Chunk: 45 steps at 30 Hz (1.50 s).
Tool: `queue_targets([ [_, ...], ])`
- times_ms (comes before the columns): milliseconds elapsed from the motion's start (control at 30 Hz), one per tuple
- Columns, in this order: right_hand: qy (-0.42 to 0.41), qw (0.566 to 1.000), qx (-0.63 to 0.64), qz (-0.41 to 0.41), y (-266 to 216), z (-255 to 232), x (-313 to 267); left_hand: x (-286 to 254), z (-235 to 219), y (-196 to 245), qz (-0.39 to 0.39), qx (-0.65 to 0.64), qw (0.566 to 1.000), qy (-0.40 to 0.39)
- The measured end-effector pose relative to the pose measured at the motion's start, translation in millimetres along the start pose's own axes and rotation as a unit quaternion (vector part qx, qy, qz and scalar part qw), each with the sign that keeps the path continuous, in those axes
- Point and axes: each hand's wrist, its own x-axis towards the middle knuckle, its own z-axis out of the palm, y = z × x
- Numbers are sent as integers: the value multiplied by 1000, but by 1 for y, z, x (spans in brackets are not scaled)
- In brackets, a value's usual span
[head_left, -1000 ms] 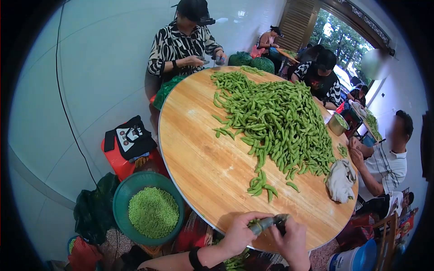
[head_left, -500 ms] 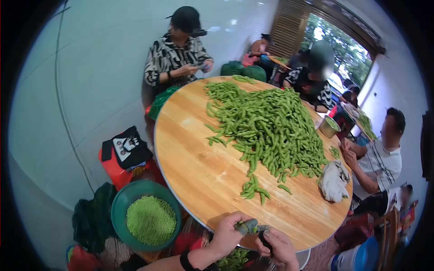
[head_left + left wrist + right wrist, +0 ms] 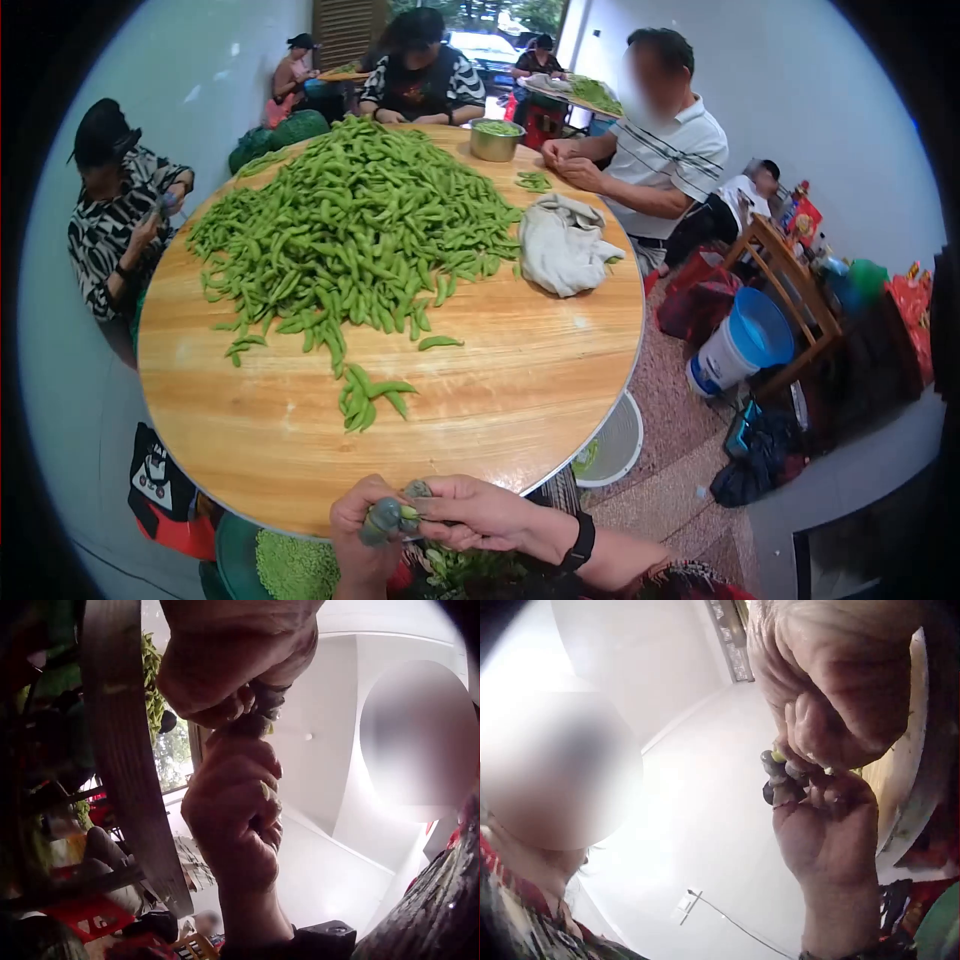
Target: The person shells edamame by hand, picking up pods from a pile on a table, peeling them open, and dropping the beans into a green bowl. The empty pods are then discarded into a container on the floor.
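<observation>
Close together at the near table edge, my left hand [image 3: 362, 530] and right hand [image 3: 480, 512] pinch a small green edamame pod [image 3: 408, 512] between their fingertips. Grey-green finger covers [image 3: 380, 522] sit on the digits doing the pinching. Dark covers [image 3: 772, 776] and a bit of green also show between the hands in the right wrist view. Both hands have curled fingers in the left wrist view. Beyond them, a few loose pods [image 3: 370, 400] lie on the round wooden table [image 3: 490, 410], in front of a large heap of edamame pods [image 3: 360, 220].
A crumpled pale cloth [image 3: 565, 245] and a metal pot [image 3: 495, 142] stand on the table's right side. At lower left is a green basin [image 3: 235, 565] of shelled beans [image 3: 295, 565]. A white basket [image 3: 628, 440] stands below the right edge. Other people sit around the table.
The head view has swung to the right, so the heap and basin appear further left. My hands have drawn closer together, with the pod now between their fingertips.
</observation>
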Motion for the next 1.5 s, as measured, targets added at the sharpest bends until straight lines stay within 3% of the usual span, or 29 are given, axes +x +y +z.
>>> queue_targets([
  [67,27,998,-48,-30,3,-2,4,5,11,4,-62,-23,995,76],
  [100,85,956,-243,-142,1,0,6,10,12,-1,-61,-21,996,67],
  [133,140,861,-424,-245,-1,1,8,11,11,-10,-21,58,993,97],
  [167,166,790,-492,-325,-1,0,9,11,8,-15,20,136,982,127],
  [200,169,788,-491,-330,-3,-3,10,11,4,-18,20,137,983,121],
  [267,138,958,-217,-128,-7,-8,10,11,1,-20,-20,89,986,138],
  [400,123,978,-125,-116,-6,-14,17,16,13,-9,38,224,968,109],
  [500,145,961,-182,-149,-5,-9,17,19,16,-5,-16,202,969,140],
  [567,151,947,-232,-162,-7,-6,16,17,1,-10,84,300,940,142],
  [600,147,944,-255,-147,-4,-7,13,14,-8,-5,54,226,962,142],
  [633,65,932,-333,-126,-8,-4,5,13,4,7,53,151,947,279],
  [700,-59,877,-450,-155,-10,3,-6,-15,-31,35,102,32,955,276],
  [733,-92,834,-502,-211,-9,4,-5,-29,-49,44,165,131,923,323],
  [767,-44,813,-549,-189,-11,3,-7,-47,-76,58,195,87,954,210],
  [800,7,783,-599,-168,-14,-1,-10,-61,-96,63,222,101,943,226],
  [867,89,798,-570,-172,-31,-14,-9,-89,-146,63,214,157,915,304],
  [900,145,763,-601,-189,-46,-20,-5,-106,-177,55,216,154,914,307],
  [967,245,652,-688,-203,-84,-29,9,-139,-235,32,-4,349,833,429],
  [1000,289,577,-739,-194,-104,-34,17,-153,-251,21,-3,349,833,429],
  [1033,331,494,-781,-192,-123,-47,29,-165,-264,9,-91,554,757,335],
  [1067,370,404,-815,-188,-132,-62,39,-169,-269,3,-173,723,632,220],
  [1100,368,400,-817,-191,-131,-70,43,-156,-241,10,-144,777,567,234],
  [1133,348,411,-821,-189,-131,-77,48,-146,-223,21,-137,775,569,240],
  [1200,324,386,-842,-190,-133,-75,54,-125,-191,44,-47,596,723,347],
  [1267,332,417,-830,-164,-128,-72,54,-105,-153,59,58,469,794,383],
  [1333,311,500,-787,-187,-120,-68,47,-87,-118,64,143,490,769,385],
  [1400,306,643,-689,-133,-111,-44,35,-76,-83,66,186,625,722,233],
  [1467,258,731,-622,-108,-93,-24,17,-42,-39,59,318,633,703,60],
  [1500,215,768,-595,-104,-82,-16,10,-34,-17,53,301,633,711,48],
])
